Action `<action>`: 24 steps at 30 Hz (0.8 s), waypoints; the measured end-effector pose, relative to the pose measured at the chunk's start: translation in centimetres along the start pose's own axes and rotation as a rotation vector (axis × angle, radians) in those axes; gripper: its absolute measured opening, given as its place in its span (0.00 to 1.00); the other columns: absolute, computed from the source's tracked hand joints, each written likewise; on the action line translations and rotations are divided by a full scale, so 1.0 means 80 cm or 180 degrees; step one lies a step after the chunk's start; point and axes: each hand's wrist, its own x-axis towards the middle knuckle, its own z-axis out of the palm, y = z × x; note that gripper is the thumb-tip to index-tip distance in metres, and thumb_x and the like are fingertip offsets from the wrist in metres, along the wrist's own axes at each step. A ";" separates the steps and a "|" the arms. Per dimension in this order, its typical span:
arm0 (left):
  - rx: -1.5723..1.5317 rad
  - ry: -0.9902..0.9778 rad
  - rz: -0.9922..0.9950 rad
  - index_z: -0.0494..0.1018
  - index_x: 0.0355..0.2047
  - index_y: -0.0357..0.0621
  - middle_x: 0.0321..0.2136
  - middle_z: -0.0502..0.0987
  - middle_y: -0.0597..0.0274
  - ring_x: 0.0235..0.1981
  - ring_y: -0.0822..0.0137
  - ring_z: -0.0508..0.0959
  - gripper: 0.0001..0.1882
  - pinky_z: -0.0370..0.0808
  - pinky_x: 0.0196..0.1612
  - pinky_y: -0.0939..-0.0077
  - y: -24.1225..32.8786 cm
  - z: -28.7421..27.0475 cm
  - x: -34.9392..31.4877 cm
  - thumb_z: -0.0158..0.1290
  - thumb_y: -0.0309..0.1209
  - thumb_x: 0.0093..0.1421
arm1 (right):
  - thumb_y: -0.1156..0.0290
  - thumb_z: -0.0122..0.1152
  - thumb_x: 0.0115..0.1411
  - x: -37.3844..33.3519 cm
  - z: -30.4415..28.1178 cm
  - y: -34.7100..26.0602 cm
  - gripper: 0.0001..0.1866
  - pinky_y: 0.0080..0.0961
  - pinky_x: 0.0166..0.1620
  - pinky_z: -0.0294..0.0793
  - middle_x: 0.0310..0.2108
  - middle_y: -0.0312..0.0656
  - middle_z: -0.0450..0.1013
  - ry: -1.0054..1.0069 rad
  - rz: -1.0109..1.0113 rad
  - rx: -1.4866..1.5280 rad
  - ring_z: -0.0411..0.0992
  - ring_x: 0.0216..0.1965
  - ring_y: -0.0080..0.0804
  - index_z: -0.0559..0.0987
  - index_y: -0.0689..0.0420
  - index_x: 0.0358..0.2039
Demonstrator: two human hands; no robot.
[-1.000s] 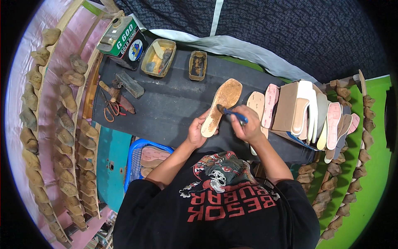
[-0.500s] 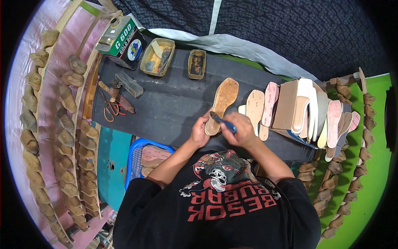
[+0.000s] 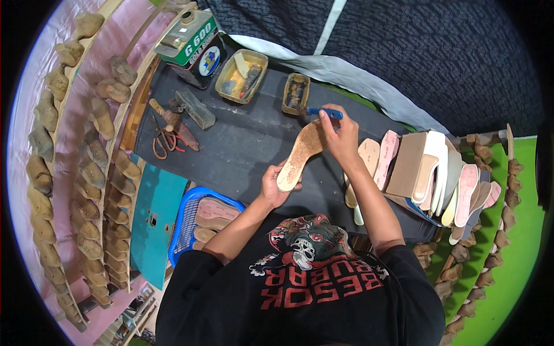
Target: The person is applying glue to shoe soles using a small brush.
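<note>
My left hand (image 3: 274,187) grips a shoe sole (image 3: 304,151) by its heel end, thumb on top. The sole tilts away to the upper right, its upper face coated in a rough brown layer. A blue-handled brush (image 3: 330,113) is pinched in my right hand (image 3: 341,135), above the sole's toe end. The brush's dark tip points left, beside the near edge of a small tub (image 3: 285,105) with dark, crusted contents. Whether the tip touches the tub I cannot tell.
At the back left stand a green and black metal can (image 3: 189,49) and a larger tub (image 3: 219,86). Pliers (image 3: 163,139) and a grey block (image 3: 196,109) lie below. Loose insoles (image 3: 369,151) and a cardboard box (image 3: 404,167) sit right. A blue basket (image 3: 183,216) is near left.
My right hand has lifted the brush off the sole's heel area and carried it up and away to the small tub. The sole has tilted further right in my left hand. The view has shifted slightly.
</note>
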 end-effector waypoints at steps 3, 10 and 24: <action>0.0027 -0.0066 0.0067 0.68 0.60 0.45 0.41 0.78 0.59 0.37 0.63 0.75 0.29 0.70 0.37 0.65 0.011 -0.011 -0.004 0.39 0.44 0.62 | 0.69 0.62 0.65 0.019 0.021 0.004 0.10 0.28 0.31 0.77 0.29 0.49 0.80 0.0030 0.0008 -0.0044 0.80 0.28 0.33 0.78 0.63 0.41; 0.0223 0.0062 0.0074 0.67 0.61 0.49 0.38 0.76 0.65 0.37 0.68 0.76 0.28 0.74 0.39 0.67 0.039 -0.045 -0.012 0.38 0.47 0.67 | 0.68 0.61 0.66 0.051 0.057 0.030 0.12 0.29 0.31 0.77 0.28 0.52 0.80 -0.0043 0.0083 -0.0401 0.80 0.27 0.35 0.78 0.64 0.42; 0.0127 0.0075 -0.0351 0.69 0.57 0.49 0.38 0.77 0.64 0.37 0.67 0.75 0.23 0.71 0.36 0.69 0.063 -0.036 -0.003 0.38 0.44 0.67 | 0.67 0.61 0.66 0.053 0.061 0.036 0.12 0.33 0.31 0.76 0.27 0.52 0.79 -0.0112 0.0274 -0.0586 0.79 0.26 0.39 0.79 0.63 0.40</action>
